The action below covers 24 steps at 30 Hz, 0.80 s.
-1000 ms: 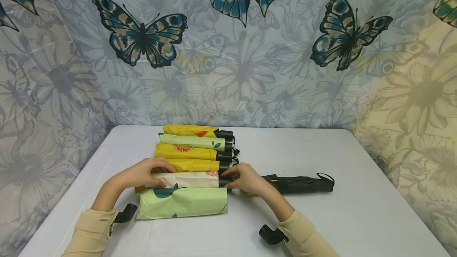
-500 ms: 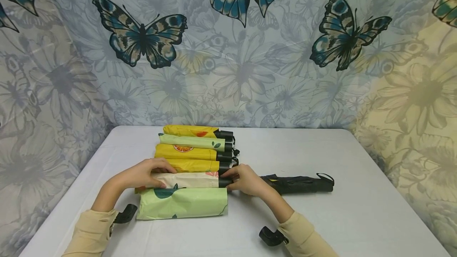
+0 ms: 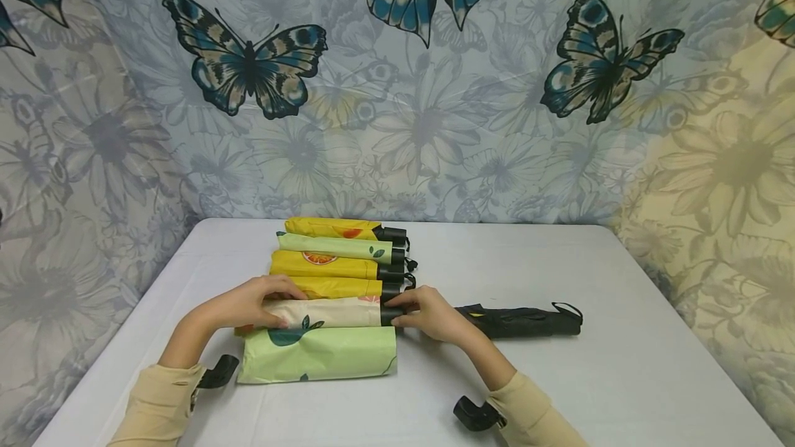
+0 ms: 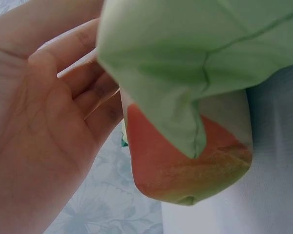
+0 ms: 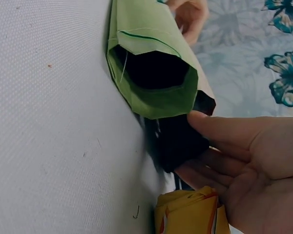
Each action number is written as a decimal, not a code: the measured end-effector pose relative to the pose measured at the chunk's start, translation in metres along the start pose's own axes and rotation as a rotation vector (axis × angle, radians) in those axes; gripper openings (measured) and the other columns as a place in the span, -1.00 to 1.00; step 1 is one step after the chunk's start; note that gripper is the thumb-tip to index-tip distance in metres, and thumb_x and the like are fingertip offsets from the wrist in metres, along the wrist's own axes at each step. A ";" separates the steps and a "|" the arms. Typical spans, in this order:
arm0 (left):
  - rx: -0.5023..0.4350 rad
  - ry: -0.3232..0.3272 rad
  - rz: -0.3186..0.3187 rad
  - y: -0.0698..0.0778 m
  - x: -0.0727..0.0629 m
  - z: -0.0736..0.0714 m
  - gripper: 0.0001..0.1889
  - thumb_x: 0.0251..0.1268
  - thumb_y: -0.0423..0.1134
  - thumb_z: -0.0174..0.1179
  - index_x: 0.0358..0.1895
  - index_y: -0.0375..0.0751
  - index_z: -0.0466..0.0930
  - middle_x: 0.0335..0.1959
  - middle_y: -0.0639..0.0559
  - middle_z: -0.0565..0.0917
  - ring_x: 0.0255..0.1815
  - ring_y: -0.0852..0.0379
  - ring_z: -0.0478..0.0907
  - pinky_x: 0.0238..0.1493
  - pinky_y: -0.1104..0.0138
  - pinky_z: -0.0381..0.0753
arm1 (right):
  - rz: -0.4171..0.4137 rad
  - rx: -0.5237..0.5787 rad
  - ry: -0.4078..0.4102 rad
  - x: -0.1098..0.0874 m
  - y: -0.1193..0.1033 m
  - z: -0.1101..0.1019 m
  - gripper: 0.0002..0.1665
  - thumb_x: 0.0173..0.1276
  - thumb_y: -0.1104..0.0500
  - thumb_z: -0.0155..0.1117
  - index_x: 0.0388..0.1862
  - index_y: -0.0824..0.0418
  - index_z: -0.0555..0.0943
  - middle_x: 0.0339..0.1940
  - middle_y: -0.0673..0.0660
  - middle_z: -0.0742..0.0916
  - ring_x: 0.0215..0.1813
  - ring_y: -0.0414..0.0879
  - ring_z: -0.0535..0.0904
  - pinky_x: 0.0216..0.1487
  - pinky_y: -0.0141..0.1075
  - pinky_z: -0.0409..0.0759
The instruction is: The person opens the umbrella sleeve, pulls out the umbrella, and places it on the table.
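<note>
A folded cream umbrella point(image 3: 335, 312) lies crosswise in front of me. My left hand point(image 3: 263, 302) grips it near its left end, thumb on the near side and fingers on the far side. In the left wrist view, that end shows a red-orange print point(image 4: 154, 165). At the other end my right hand point(image 3: 431, 312) pinches the black handle point(image 3: 388, 316) between thumb and fingers. Close along its near side lies a light green umbrella sleeve point(image 3: 335, 354) with dark green leaf prints. The right wrist view shows the sleeve's open, hollow end point(image 5: 171, 100).
Behind the cream umbrella, several folded umbrellas lie in a row, including a yellow one point(image 3: 335, 287) and a light green one point(image 3: 335, 247). A black umbrella point(image 3: 528, 321) with a wrist loop lies right of my right hand. All rest on a white table point(image 3: 621, 392).
The cream umbrella has turned slightly away from me, so less of its pink print shows at the top. Both hands have stayed almost in place.
</note>
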<state>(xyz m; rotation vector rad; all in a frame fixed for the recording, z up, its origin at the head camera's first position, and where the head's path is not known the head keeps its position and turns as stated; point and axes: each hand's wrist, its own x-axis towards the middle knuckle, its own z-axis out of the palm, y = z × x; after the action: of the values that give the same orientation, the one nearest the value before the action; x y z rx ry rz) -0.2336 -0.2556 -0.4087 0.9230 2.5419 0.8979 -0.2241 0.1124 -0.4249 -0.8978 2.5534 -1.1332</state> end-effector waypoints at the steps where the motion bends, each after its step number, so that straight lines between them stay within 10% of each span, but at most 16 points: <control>1: 0.001 0.001 -0.001 0.000 0.000 0.000 -0.54 0.14 0.04 0.38 0.15 0.15 0.59 0.13 0.10 0.60 0.15 0.06 0.51 0.15 0.26 0.53 | 0.006 0.003 0.001 0.000 0.000 0.000 -0.63 0.28 0.23 0.37 0.06 0.32 0.67 0.01 0.24 0.75 0.01 0.05 0.70 0.05 -0.18 0.67; 24: 0.028 0.003 -0.022 0.002 0.000 -0.001 -0.52 0.14 0.01 0.39 0.16 0.12 0.58 0.09 0.12 0.59 0.11 0.13 0.49 0.11 0.26 0.53 | 0.148 0.140 0.032 -0.002 -0.003 -0.007 -0.64 0.43 0.08 0.22 0.12 0.21 0.65 0.13 0.21 0.70 0.01 -0.05 0.66 -0.02 -0.30 0.63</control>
<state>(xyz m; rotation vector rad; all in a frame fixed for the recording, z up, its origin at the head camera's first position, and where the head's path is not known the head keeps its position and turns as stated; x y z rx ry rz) -0.2327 -0.2550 -0.4070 0.9012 2.5687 0.8602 -0.2236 0.1162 -0.4181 -0.6525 2.4814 -1.2708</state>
